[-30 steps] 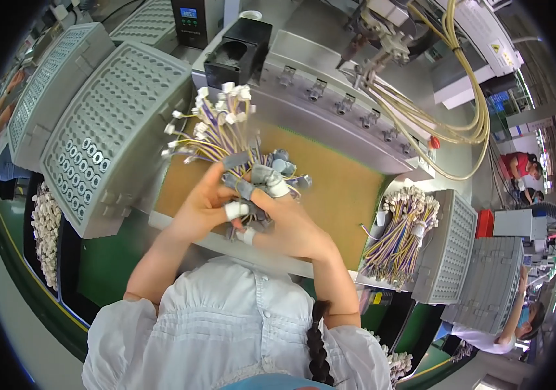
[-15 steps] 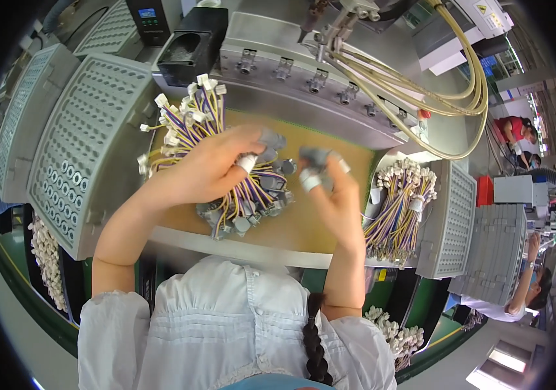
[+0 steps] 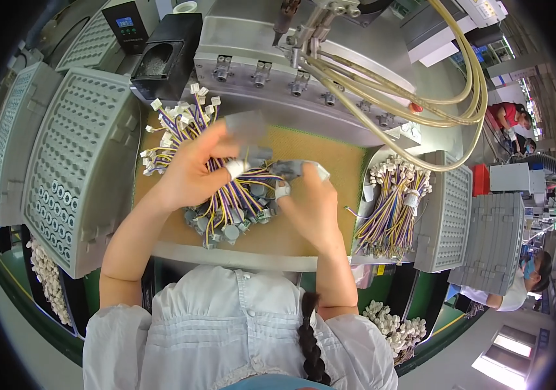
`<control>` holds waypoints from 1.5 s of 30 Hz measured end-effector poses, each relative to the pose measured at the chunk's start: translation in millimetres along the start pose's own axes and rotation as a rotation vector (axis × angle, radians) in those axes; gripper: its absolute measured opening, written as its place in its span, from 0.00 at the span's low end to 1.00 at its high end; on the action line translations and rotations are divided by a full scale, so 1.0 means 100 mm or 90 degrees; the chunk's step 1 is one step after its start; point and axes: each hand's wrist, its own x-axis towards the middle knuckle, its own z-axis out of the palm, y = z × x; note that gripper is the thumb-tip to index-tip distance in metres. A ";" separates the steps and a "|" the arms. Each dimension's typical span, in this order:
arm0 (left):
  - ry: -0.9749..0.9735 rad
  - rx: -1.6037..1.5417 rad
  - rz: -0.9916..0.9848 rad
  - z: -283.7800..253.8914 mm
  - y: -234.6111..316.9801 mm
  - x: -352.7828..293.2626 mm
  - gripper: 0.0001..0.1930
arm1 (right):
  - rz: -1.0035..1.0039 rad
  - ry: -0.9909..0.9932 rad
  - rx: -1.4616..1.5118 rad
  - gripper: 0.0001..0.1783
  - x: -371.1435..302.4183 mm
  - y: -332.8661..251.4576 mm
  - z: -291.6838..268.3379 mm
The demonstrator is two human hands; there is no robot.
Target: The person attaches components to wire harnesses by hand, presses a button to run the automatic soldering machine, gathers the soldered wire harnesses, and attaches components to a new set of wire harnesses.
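Note:
A bunch of yellow and purple wire leads with white connectors [image 3: 183,127] lies on the tan mat, and small round grey parts [image 3: 230,233] sit at its near end. Over the leads is my left hand [image 3: 200,162]; its grey-covered index finger is lifted and blurred, apart from the white-taped thumb. My right hand [image 3: 310,205] has its grey-covered fingertips and taped thumb closed at the right side of the bunch. Wires run into this pinch, to a grey part largely hidden by the fingers.
A second bundle of wire leads [image 3: 391,208] lies at the right. Grey trays with holes [image 3: 83,156] stand at the left, more trays [image 3: 447,221] at the right. Behind the mat runs a metal fixture [image 3: 261,75], with yellowish hoses [image 3: 473,97] looping over the right side.
My right hand has moved left to the bunch and closed on a wired part. The left hand's index finger has lifted from the thumb. The view has shifted slightly.

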 end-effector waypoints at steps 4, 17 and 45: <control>-0.002 0.291 0.078 0.08 0.12 0.03 0.32 | -0.003 0.054 0.101 0.15 0.00 -0.15 -0.03; -0.038 0.542 0.013 -0.02 0.61 -0.40 0.24 | 0.198 0.013 -0.354 0.16 -0.51 1.81 -0.79; 0.040 -0.126 -0.216 -0.17 0.64 -0.10 0.15 | -0.054 -0.028 0.169 0.26 -0.09 -0.49 0.34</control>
